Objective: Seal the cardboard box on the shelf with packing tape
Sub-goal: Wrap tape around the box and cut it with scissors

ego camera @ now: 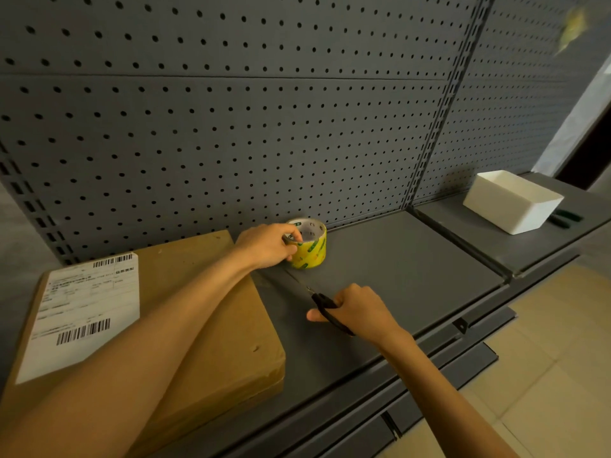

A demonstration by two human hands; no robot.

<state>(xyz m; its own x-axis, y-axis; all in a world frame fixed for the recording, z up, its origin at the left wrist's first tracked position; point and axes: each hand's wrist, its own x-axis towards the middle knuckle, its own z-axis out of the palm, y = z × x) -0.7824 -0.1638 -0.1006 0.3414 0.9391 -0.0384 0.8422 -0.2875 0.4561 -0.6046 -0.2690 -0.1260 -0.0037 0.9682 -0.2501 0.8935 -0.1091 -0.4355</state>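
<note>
Cardboard box [211, 325] partly cropped, scissors [325, 307] blades blurred

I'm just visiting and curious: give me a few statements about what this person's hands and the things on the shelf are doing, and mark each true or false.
1. The left hand grips the yellow tape roll. True.
2. The right hand holds a pen. False: it holds black-handled scissors.
3. The tape roll sits on top of the cardboard box. False: it stands on the grey shelf beside the box.
4. A white label with barcodes is on the box. True.
5. The white tub is on the box. False: it stands on the shelf far right.
</note>
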